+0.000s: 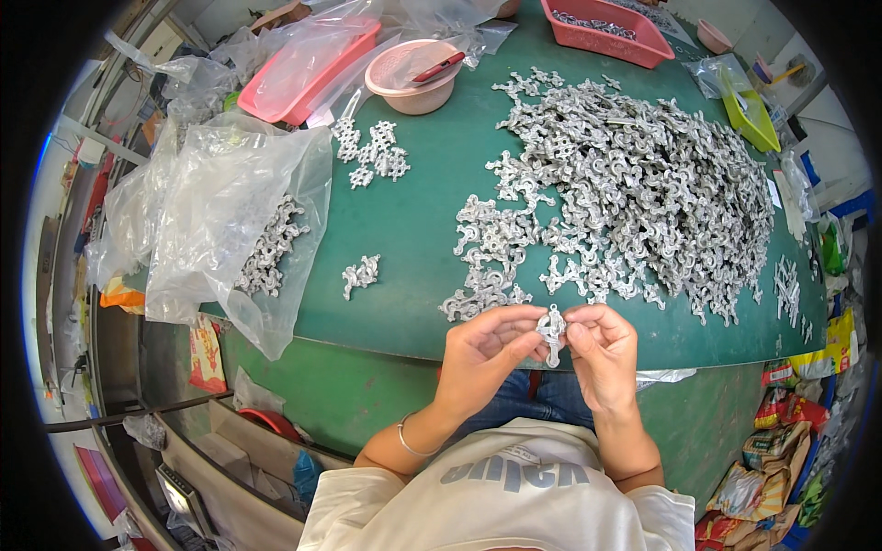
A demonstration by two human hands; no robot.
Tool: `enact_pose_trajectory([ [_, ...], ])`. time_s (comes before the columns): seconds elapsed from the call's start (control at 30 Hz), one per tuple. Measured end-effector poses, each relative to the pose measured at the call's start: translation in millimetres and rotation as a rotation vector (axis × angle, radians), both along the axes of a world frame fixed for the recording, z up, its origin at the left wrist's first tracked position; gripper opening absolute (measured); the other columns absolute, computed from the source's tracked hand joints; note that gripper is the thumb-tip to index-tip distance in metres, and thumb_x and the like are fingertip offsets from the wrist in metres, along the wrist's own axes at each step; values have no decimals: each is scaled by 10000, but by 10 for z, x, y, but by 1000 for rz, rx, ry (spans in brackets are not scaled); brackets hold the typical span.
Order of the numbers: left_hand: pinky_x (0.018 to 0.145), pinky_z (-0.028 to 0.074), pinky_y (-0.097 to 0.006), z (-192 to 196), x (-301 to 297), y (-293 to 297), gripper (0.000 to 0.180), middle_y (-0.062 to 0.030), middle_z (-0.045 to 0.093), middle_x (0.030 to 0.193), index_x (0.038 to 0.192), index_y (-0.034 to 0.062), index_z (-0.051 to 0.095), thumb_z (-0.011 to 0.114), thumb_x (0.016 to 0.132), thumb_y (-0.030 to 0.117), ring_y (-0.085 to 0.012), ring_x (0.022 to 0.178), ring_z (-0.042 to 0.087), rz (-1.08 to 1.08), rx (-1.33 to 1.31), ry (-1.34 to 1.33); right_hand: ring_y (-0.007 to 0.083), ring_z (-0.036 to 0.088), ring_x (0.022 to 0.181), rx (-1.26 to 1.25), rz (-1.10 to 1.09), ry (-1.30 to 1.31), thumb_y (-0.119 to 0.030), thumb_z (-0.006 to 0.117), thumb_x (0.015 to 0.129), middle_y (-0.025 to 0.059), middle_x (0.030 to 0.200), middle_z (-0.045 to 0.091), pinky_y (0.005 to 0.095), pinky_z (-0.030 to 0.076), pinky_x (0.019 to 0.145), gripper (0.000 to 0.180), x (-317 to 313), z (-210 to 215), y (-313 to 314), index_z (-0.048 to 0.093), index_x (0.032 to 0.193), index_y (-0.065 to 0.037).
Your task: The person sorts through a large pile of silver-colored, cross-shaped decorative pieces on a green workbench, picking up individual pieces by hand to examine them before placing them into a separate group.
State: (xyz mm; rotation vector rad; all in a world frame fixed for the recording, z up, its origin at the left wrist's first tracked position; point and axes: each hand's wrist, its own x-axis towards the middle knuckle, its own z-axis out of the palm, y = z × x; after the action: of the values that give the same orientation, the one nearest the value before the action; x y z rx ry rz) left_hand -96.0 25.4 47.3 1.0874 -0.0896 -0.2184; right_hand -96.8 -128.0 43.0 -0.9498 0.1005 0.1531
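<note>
At the table's near edge, a small silver metal casting [551, 336] is held upright between my two hands. My left hand [485, 354] pinches it from the left between thumb and fingers. My right hand [603, 351] grips its right side with thumb and forefinger. Beyond my hands spreads a big heap of similar castings [643, 174], with a smaller loose group [496, 243] on its left side. A few castings [361, 275] lie apart to the left, and another small cluster [378, 156] sits farther back.
A clear plastic bag [230, 202] with castings lies on the green table [404, 312] at left. Behind are a pink basin [395, 87] with a red-handled tool [438, 68], and pink trays [308, 78]. A yellow-green tray [756, 119] stands far right, thin metal pieces [787, 286] nearer.
</note>
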Motion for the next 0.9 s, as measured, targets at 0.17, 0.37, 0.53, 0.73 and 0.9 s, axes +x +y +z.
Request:
enact_pose_trajectory([
  [0.17,717,501,-272,46,-22,14,272,-109,597,918,1093,-67,511,548,827,-29,-151,799,592,-18,-3,-7,136,585,726,8,11,-10,-16,582,817,97,833,614,250,463,687,134,-24,20,-2,562,936,43],
  [0.37,705,503,-268,62,-68,-39,291,-110,595,917,1064,-62,534,579,777,-75,-147,799,592,130,186,-91,147,589,748,-297,-139,-210,51,578,791,121,866,601,255,475,678,108,-53,55,26,570,897,71],
  [0.53,696,502,-259,80,-76,-35,326,-100,586,890,1059,-63,539,591,741,-119,-140,778,584,219,346,-237,142,589,732,-514,-169,-355,73,573,782,122,849,599,252,478,678,103,-79,132,0,570,885,77],
  [0.73,657,486,-240,178,-80,-18,375,-113,568,874,1120,-79,500,564,754,-124,-145,743,569,-20,28,-57,124,580,695,31,14,-27,10,583,807,95,831,605,236,469,644,122,-50,104,-36,563,919,53],
  [0.9,630,441,-216,214,-70,-20,450,-52,509,869,1224,-36,424,547,794,-85,-103,741,530,-93,-49,-2,120,579,695,75,36,-1,-15,587,814,94,850,604,232,468,643,133,-68,97,-38,562,928,48],
])
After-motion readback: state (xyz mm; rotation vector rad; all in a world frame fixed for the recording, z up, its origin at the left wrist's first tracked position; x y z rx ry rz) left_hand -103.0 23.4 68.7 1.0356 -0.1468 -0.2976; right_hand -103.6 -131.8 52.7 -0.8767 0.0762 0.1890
